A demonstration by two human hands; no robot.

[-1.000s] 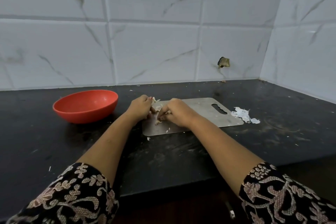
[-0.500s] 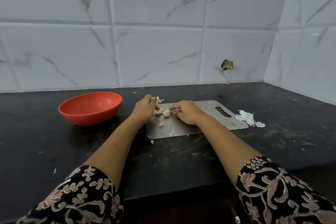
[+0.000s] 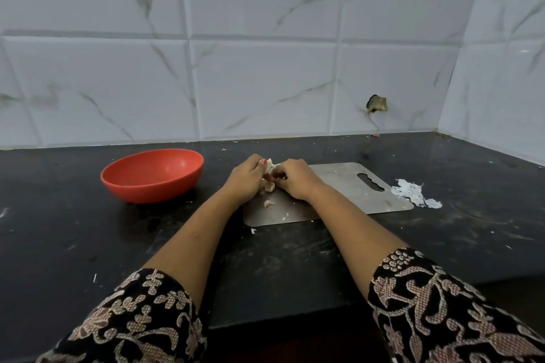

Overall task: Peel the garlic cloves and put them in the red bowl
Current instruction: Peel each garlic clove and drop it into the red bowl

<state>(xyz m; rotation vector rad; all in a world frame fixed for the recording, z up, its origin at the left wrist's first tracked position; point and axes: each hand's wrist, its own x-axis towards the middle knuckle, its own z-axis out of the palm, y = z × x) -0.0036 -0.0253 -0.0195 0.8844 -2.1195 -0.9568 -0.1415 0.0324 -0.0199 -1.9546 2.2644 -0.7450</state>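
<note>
My left hand (image 3: 246,178) and my right hand (image 3: 295,181) meet over the left end of a steel cutting board (image 3: 339,188). Between them is a bunch of garlic cloves (image 3: 268,169); the left hand's fingers curl round it and the right hand's fingertips pinch at its side. More cloves (image 3: 269,186) show just under the hands, and one small loose clove (image 3: 268,203) lies on the board nearer me. The red bowl (image 3: 152,174) stands on the black counter to the left of my left hand; its inside looks bare.
A heap of white garlic skin (image 3: 414,193) lies on the counter just right of the board. Small skin scraps dot the black counter (image 3: 88,244). White tiled walls close the back and the right corner; the near counter edge (image 3: 280,326) runs under my forearms.
My right hand has moved back in against the left, closing the gap where a clove showed half a second ago. The view has shifted slightly.
</note>
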